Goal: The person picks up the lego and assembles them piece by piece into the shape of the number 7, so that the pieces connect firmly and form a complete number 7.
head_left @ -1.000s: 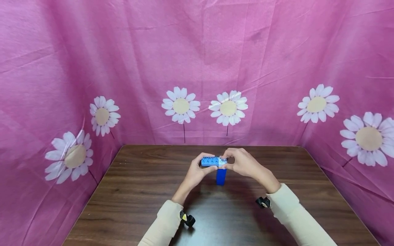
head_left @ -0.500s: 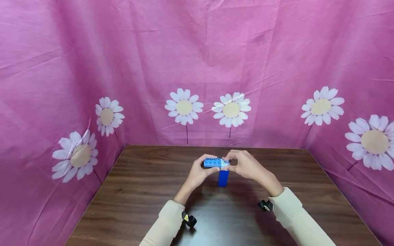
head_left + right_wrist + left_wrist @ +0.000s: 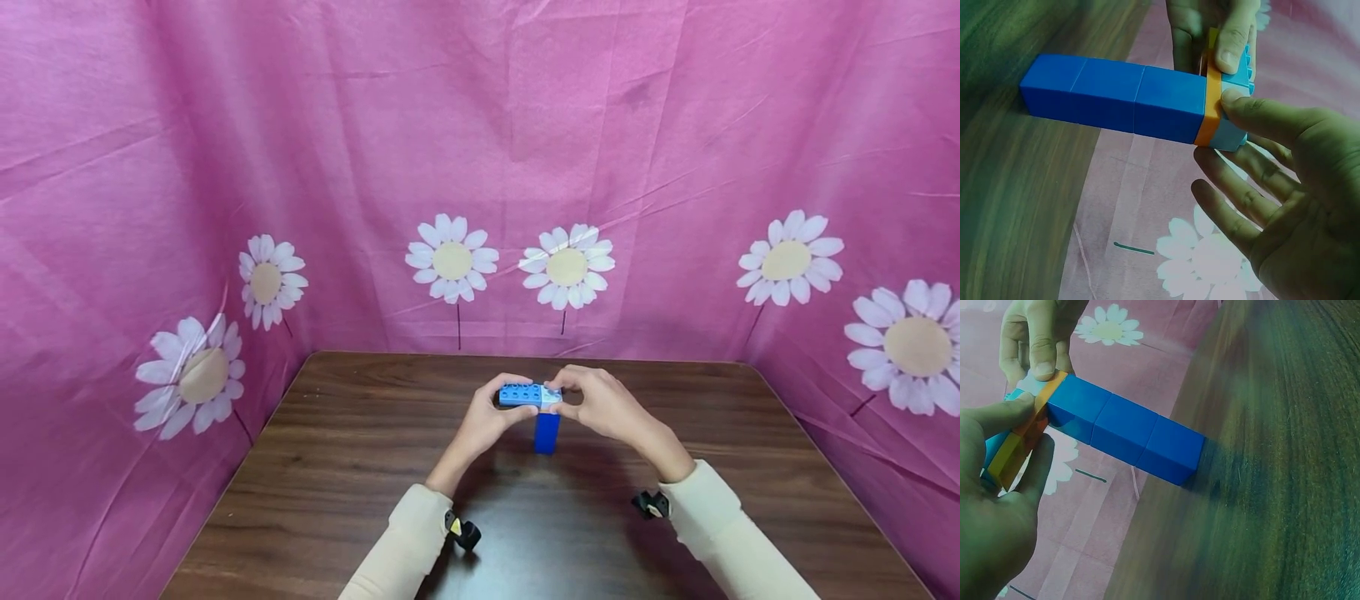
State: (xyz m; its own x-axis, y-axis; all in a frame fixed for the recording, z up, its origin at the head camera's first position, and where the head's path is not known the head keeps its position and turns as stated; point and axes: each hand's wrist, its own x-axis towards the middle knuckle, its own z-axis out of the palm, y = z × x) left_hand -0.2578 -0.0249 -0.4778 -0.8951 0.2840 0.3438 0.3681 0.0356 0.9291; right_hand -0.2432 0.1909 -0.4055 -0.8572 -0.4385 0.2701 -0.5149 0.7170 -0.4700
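Observation:
On the table stands an upright tower of blue toy bricks (image 3: 547,435), several parts joined in line. An orange thin brick (image 3: 1211,107) caps it, and a yellow piece (image 3: 1007,461) juts out to the left in the left wrist view. Above the orange layer sit a studded light blue brick (image 3: 519,395) and, beside it, a pale blue-white brick (image 3: 551,397) directly over the tower. My left hand (image 3: 483,418) pinches the light blue brick between thumb and fingers. With thumb and fingers, my right hand (image 3: 611,406) grips the pale brick at the top right.
The dark wooden table (image 3: 337,467) lies under the tower. A pink curtain (image 3: 480,125) with printed daisies surrounds its back and sides. Both sleeved wrists carry small black cameras, such as the left wrist camera (image 3: 467,535), near the tabletop.
The whole scene shifts slightly to the right in the head view. Both hands keep their hold on the bricks at the tower's top; the arrangement looks the same.

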